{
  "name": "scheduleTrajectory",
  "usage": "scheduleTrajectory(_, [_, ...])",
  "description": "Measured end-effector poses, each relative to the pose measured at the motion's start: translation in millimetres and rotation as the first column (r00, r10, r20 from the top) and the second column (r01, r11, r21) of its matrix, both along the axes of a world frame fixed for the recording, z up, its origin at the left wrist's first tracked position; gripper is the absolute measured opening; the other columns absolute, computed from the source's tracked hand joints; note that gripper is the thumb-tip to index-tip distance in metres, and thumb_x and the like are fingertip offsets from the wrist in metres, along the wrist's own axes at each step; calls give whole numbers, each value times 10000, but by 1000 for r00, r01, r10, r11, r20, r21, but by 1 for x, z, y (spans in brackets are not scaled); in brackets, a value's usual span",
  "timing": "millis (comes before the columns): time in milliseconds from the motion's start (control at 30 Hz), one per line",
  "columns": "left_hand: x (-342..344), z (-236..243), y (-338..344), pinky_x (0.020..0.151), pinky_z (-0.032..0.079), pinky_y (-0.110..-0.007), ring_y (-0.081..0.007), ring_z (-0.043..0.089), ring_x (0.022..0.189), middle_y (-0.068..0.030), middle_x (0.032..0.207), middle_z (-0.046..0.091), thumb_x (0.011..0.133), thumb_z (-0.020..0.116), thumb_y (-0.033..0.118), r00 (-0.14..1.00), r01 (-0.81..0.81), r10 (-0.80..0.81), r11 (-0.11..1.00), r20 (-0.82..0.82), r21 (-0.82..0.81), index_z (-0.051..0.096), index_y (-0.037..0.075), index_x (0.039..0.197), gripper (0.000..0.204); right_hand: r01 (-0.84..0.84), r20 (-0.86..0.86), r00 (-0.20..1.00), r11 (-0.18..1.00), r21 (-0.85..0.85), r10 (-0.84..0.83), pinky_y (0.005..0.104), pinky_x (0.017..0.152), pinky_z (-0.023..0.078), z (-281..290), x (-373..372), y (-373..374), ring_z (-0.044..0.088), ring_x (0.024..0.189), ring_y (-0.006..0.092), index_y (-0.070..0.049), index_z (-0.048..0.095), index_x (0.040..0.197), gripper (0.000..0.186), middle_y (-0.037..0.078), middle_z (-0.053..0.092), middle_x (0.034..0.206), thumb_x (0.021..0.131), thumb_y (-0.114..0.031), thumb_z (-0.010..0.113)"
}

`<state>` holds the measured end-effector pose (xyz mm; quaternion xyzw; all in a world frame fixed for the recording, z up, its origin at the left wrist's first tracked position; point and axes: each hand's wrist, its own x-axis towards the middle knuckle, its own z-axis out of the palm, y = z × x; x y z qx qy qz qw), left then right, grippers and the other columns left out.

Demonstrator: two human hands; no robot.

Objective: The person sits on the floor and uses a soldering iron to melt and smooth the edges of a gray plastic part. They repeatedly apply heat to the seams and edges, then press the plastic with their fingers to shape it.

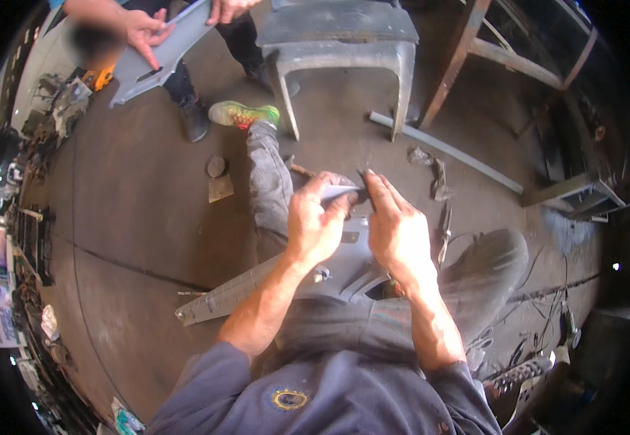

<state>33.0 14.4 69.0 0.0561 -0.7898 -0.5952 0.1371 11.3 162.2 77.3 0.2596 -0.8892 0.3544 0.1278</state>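
Observation:
Both hands are raised in front of me, close together over my lap. My left hand [316,221] is closed, pinching a small folded sheet, pale on the side that shows [339,191], which looks like sandpaper. My right hand [400,235] meets it from the right, fingers pressed together at the sheet's dark end; its thumb is mostly hidden. Below the hands a grey molded panel [355,255] with slots and cutouts lies across my lap. Its long narrow arm [220,296] reaches out to the left, under my left forearm.
At the upper left a person's hand [144,32] touches another grey panel [157,72]. A grey plastic chair [340,47] stands ahead, beside a rusty metal frame [456,61]. On the floor lie a grey bar [453,154], a round tin [216,167] and cables [547,290].

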Motion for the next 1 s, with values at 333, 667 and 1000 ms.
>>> scheduleTrajectory(333, [-2, -1, 6, 672, 537, -306, -145, 688, 761, -115, 860, 716, 883, 685, 41, 997, -20, 20, 1000, -79, -11, 641, 6, 995, 125, 49, -54, 997, 999, 9, -48, 433, 933, 550, 5, 7, -14, 640, 1099, 417, 51, 559, 1288, 494, 286, 619, 1231, 799, 90, 510])
scheduleTrajectory(667, [-13, -14, -25, 507, 456, -216, -85, 615, 642, -65, 862, 680, 918, 707, 135, 997, 3, -60, 691, 53, 723, 623, 44, 1035, 170, 270, 406, 802, 873, 407, -438, 415, 914, 543, -147, -75, 66, 670, 1043, 381, 15, 599, 1281, 429, 266, 646, 1194, 855, -20, 562])
scheduleTrajectory(1000, [-7, -51, 6, 574, 440, -223, -68, 570, 674, 24, 823, 631, 936, 647, 119, 969, -66, -153, 596, 194, 800, 623, 100, 1091, 157, 189, 588, 714, 704, -685, 381, 286, 758, 496, -52, -13, -7, 601, 808, 122, 25, 673, 1043, 287, 45, 688, 876, 905, -220, 733])
